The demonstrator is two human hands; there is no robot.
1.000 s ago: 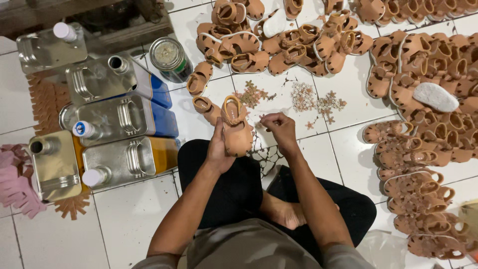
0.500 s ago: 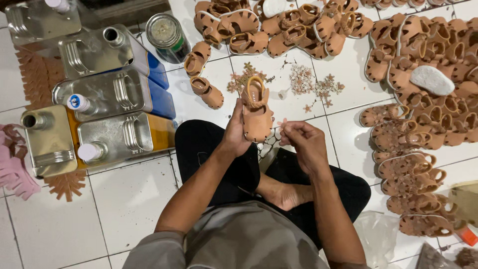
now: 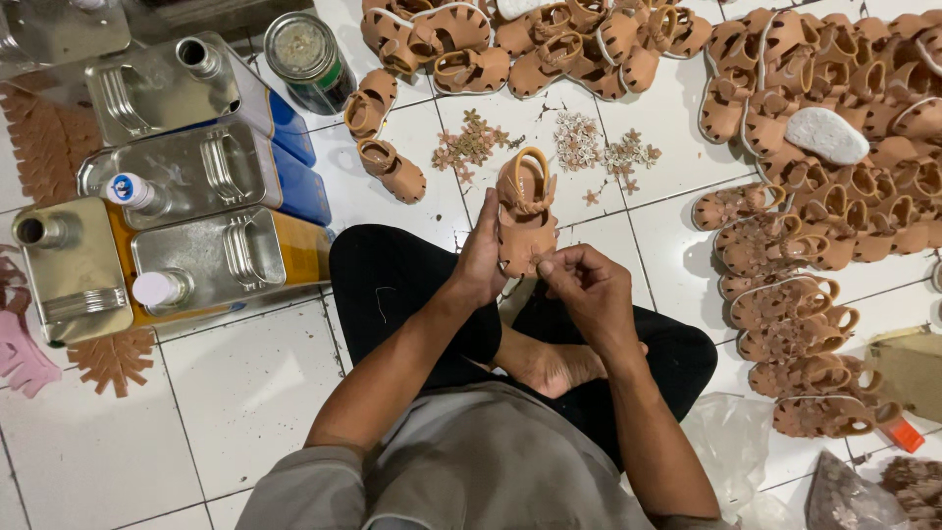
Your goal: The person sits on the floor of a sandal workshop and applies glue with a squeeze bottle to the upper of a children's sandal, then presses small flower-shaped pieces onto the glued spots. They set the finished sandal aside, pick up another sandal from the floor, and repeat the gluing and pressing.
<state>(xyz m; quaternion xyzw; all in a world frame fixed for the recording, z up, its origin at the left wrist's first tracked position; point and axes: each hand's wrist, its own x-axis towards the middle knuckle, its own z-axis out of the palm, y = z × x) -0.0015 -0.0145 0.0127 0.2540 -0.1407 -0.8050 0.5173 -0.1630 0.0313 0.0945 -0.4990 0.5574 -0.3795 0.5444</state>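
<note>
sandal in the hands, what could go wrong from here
1. The left hand holds the tan sandal by one side only, so it may twist while the right hand pinches at its toe.
2. The small flower pieces lie loose on the tiles just beyond the sandal; a dropped shoe could scatter them.

Four rectangular silver metal cans (image 3: 186, 172) with blue and orange sides lie at left; a round green-sided tin (image 3: 306, 59) stands beyond.
</note>
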